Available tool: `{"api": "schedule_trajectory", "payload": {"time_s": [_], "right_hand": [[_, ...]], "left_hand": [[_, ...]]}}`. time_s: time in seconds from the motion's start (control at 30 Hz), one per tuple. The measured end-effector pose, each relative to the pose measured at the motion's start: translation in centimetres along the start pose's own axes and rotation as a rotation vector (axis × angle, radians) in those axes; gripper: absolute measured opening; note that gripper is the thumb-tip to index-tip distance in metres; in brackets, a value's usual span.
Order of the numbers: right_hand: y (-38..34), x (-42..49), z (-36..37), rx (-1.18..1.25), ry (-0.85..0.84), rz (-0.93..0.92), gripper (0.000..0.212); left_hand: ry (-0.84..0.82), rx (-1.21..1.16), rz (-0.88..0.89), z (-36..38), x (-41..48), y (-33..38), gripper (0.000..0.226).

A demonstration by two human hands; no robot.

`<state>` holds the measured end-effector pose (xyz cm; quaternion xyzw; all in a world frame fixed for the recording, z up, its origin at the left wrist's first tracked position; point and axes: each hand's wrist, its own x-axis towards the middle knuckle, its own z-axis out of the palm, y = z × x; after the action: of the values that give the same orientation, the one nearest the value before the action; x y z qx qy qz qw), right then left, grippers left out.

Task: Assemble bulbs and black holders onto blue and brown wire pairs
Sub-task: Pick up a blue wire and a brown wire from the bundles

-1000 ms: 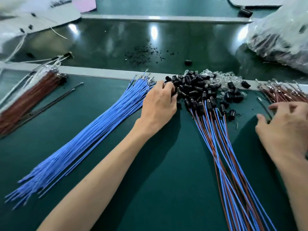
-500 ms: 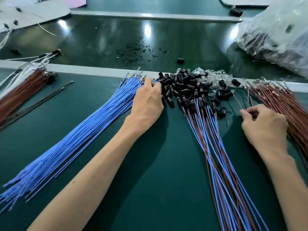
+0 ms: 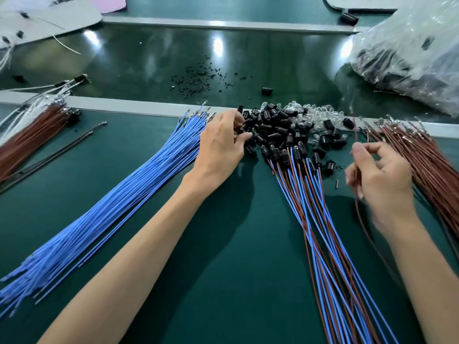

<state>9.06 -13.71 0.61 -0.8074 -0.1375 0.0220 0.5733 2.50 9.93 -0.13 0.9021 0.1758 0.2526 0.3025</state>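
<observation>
My left hand [image 3: 219, 147] reaches into the left edge of the heap of black holders [image 3: 275, 131], with thumb and fingers pinching one holder. Clear bulbs [image 3: 314, 115] lie mixed in behind the heap. My right hand [image 3: 380, 175] pinches a single brown wire [image 3: 357, 214] that curves down past my wrist, just left of the brown wire bundle [image 3: 427, 157]. The blue wire bundle [image 3: 119, 207] fans out under my left forearm. Several finished blue-and-brown pairs with holders [image 3: 320, 219] lie between my hands.
A second brown bundle with white leads [image 3: 27, 140] lies at far left beside two dark rods [image 3: 49, 160]. A plastic bag of parts [image 3: 409, 58] sits at back right. Black crumbs [image 3: 198, 80] and a stray holder [image 3: 267, 91] lie on the belt beyond the grey rail [image 3: 139, 106].
My right hand has come away from the brown bundle and lifted a single brown wire toward the middle. My left hand moved from the blue wire tips into the holder heap.
</observation>
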Motion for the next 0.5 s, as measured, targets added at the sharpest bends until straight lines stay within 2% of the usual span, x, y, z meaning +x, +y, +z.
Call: {"api": "schedule_trajectory", "payload": {"time_s": [0.07, 0.13, 0.27, 0.37, 0.5], "right_hand": [[-1.1, 0.4, 0.4, 0.226, -0.052, 0.094, 0.013], [-2.1, 0.9, 1.0, 0.37, -0.101, 0.166, 0.007], [-3.6, 1.4, 2.7, 0.587, -0.173, 0.227, 0.013], [-4.1, 1.7, 3.6, 0.778, -0.105, 0.272, 0.013], [-3.3, 1.7, 4.0, 0.881, 0.066, 0.289, 0.014]], "left_hand": [[-0.033, -0.159, -0.071, -0.3, 0.2, 0.6, 0.023], [-0.105, -0.33, -0.166, -0.6, 0.2, 1.3, 0.017], [-0.299, -0.66, -0.251, -0.9, -0.4, 2.7, 0.003], [-0.533, -0.864, -0.252, -0.9, -1.0, 3.8, 0.016], [-0.843, -0.855, -0.149, -1.3, -1.8, 4.5, 0.027]]}}
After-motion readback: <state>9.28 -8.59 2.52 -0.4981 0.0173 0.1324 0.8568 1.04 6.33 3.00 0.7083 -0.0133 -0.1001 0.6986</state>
